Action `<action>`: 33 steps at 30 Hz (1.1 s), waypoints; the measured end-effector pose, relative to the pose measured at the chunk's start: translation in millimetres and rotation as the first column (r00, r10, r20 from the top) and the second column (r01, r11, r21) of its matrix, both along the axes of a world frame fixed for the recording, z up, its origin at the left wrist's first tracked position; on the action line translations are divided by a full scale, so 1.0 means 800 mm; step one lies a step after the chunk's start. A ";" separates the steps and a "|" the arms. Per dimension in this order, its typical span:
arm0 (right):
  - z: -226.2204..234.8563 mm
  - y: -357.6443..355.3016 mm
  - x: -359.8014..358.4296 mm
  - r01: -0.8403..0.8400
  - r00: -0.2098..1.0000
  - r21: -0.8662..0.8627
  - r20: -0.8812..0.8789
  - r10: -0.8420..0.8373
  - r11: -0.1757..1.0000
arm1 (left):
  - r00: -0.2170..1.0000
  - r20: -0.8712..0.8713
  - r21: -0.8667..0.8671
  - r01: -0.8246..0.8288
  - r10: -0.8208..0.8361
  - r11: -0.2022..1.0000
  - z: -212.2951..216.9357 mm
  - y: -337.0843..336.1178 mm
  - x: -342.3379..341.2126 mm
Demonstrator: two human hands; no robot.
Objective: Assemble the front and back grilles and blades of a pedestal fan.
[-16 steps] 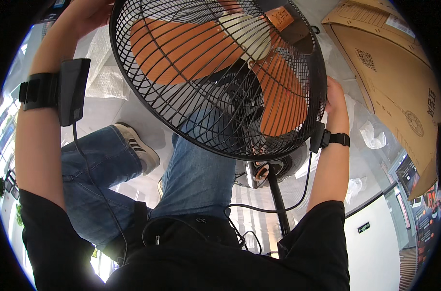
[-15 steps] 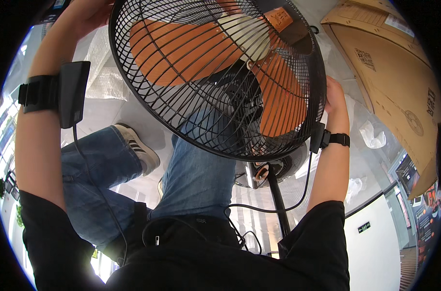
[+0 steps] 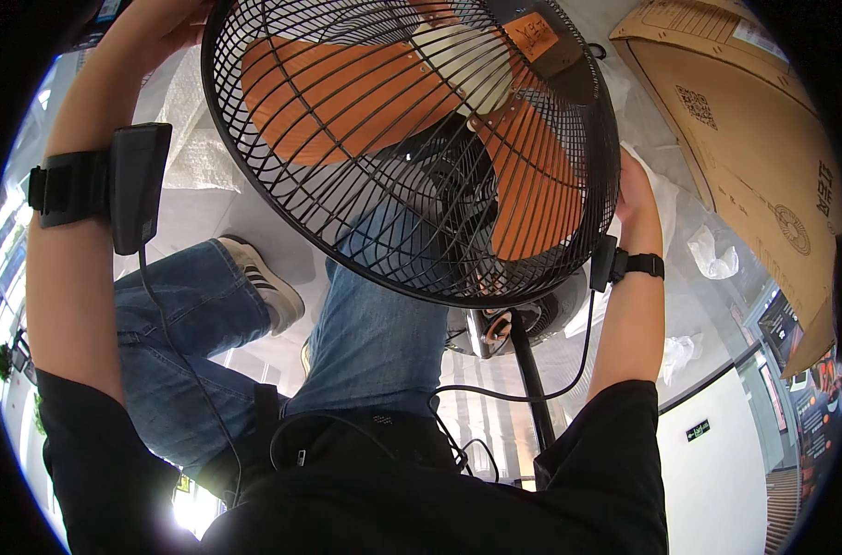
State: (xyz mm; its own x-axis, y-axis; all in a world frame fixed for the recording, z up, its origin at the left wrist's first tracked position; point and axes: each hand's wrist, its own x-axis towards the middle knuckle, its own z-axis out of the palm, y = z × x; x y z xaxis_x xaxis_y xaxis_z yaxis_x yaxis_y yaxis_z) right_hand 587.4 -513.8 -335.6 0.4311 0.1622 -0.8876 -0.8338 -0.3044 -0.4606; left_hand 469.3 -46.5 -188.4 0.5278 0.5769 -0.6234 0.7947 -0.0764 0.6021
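Note:
A large fan with a round black wire guard [image 3: 393,213] and orange blades [image 3: 328,102] fills the upper middle of the view, close to my face. My left hand [image 3: 167,23] grips the guard's rim at the upper left, partly cut off by the picture's edge. Against the rim's right side, my right hand [image 3: 636,190] holds on with its fingers hidden behind the wires. The fan's black pole [image 3: 530,379] runs down from the round part behind the guard to between my legs.
A flattened brown cardboard box [image 3: 745,139] lies at the upper right. My jeans-clad legs and a striped shoe [image 3: 264,277] are below the fan. A black device [image 3: 139,185] is strapped to my left wrist, with a cable; a black band [image 3: 638,265] circles my right wrist.
The fan head has shifted very slightly to the left. Both hands keep their hold on the guard's rim.

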 end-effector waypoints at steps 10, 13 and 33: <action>-0.020 -0.047 -0.015 0.227 0.968 0.327 -0.177 -0.177 0.917 | 0.964 0.175 -0.396 -0.118 0.201 0.911 -0.028 0.034 -0.011; -0.020 -0.033 -0.027 0.233 0.972 0.302 -0.094 -0.214 0.924 | 0.963 0.127 -0.295 -0.191 0.236 0.936 -0.004 0.012 -0.012; -0.019 -0.044 -0.040 0.273 0.961 0.270 -0.037 -0.273 0.923 | 0.971 0.122 -0.380 0.238 -0.207 0.894 -0.090 0.136 -0.031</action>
State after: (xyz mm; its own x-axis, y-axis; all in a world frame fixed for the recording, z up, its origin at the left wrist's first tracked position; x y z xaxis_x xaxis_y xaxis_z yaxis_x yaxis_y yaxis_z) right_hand 555.6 -548.7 -350.9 0.4935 0.2711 -0.8264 -0.8665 0.0710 -0.4942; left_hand 444.5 62.6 -260.5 0.6685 0.1589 -0.7265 0.7351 0.0069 0.6779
